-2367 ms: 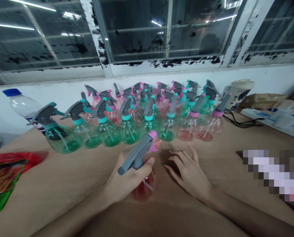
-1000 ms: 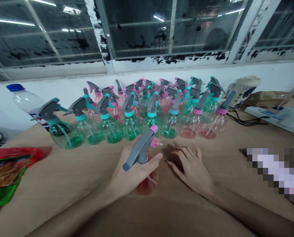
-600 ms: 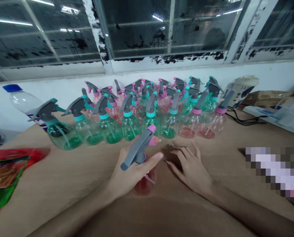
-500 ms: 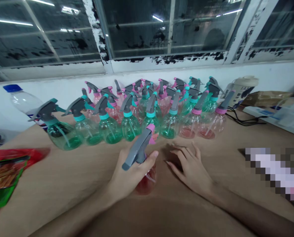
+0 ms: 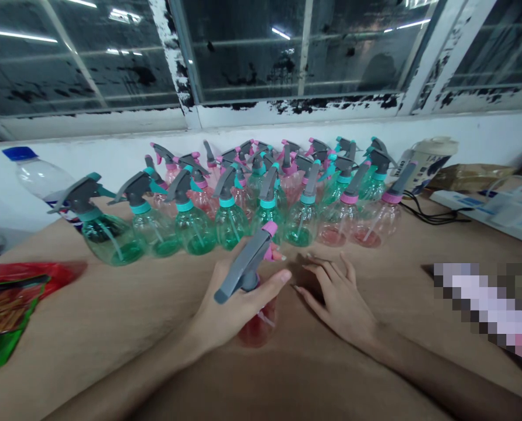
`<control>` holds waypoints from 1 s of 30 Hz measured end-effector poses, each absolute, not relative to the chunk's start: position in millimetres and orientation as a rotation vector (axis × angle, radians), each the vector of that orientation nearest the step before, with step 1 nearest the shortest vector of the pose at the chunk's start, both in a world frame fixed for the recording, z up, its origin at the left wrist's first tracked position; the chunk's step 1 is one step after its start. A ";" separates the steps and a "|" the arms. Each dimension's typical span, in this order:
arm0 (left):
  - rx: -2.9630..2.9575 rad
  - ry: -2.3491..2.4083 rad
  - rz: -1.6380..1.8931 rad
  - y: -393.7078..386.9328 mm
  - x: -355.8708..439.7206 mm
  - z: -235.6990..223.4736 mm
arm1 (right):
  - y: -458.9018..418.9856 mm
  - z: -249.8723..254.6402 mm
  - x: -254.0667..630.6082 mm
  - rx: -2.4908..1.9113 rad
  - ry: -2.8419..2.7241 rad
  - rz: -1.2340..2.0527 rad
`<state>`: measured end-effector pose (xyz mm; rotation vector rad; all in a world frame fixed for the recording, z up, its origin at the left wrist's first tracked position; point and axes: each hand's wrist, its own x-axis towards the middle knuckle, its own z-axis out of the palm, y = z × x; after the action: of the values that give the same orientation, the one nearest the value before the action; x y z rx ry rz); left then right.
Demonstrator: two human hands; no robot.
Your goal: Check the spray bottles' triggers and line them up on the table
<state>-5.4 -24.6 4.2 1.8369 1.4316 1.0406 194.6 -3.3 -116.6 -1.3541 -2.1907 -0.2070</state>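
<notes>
A pink spray bottle [image 5: 256,332] with a grey trigger head and pink nozzle tip stands on the table close to me. My left hand [image 5: 221,307] wraps around it just below the head, its thumb stretched out to the right; part of the bottle is hidden behind the hand. To the right, my right hand [image 5: 342,301] lies on the tabletop with fingers spread, holding nothing. Beyond both hands is a front row of spray bottles, green ones such as this bottle [image 5: 199,234] at left and middle, and two pink ones [image 5: 368,231] at the right end.
More green and pink spray bottles crowd behind, against the white wall. A blue-capped clear bottle [image 5: 41,175] and a red-green packet [image 5: 10,316] are at left. To the right are a cup [image 5: 434,161], black cable [image 5: 440,216], white power strip [image 5: 493,216] and a pixelated item [image 5: 484,307].
My left thumb has moved slightly to the right and the fingertips beyond the bottle show more. The right hand and the rows of bottles stay as they were.
</notes>
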 end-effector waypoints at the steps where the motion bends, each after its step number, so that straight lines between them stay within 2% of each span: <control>1: 1.849 1.414 1.017 -24.7 -5.4 3.6 | -3.3 -116.3 194.7 -1.353 -2.192 -0.203; 6: 1.869 1.358 1.070 -26.8 -5.1 2.9 | -5.9 -110.7 194.2 -1.269 -2.189 -0.133; 12: 1.899 1.419 0.998 -26.7 -10.1 1.4 | -25.5 -96.5 176.9 -1.131 -2.209 0.263; 20: 1.747 1.337 0.995 -29.5 -14.3 -11.1 | -47.7 -57.0 134.2 -1.110 -2.086 0.518; 26: 1.819 1.209 1.038 -38.0 -11.7 -9.8 | -53.8 -45.0 126.6 -1.137 -2.071 0.470; 30: 1.897 1.039 1.062 -46.7 -8.2 -16.0 | -58.8 -45.0 151.8 -1.154 -2.115 0.410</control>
<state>-8.2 -46.7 -16.0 1.8967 1.0390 1.0615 151.8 -58.8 -45.0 -1.1540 -2.1153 0.4095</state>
